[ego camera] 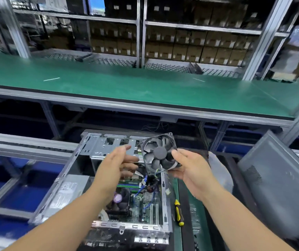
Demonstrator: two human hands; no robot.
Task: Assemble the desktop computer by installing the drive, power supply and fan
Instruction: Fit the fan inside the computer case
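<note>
Above open case (109,205): fan (160,153) pinched in right hand (186,171), left hand (117,163) open, empty; align screw holes, route cable clear.

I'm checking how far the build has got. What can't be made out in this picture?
- Head view: whether the drive is in; the left hand covers part of the case bay.
- Fan wires, where they end: hidden behind the right hand.
- Board connectors: too small and blurred.
- Near end of the case: blurred.
- Screwdriver tip: too small to tell.
</note>
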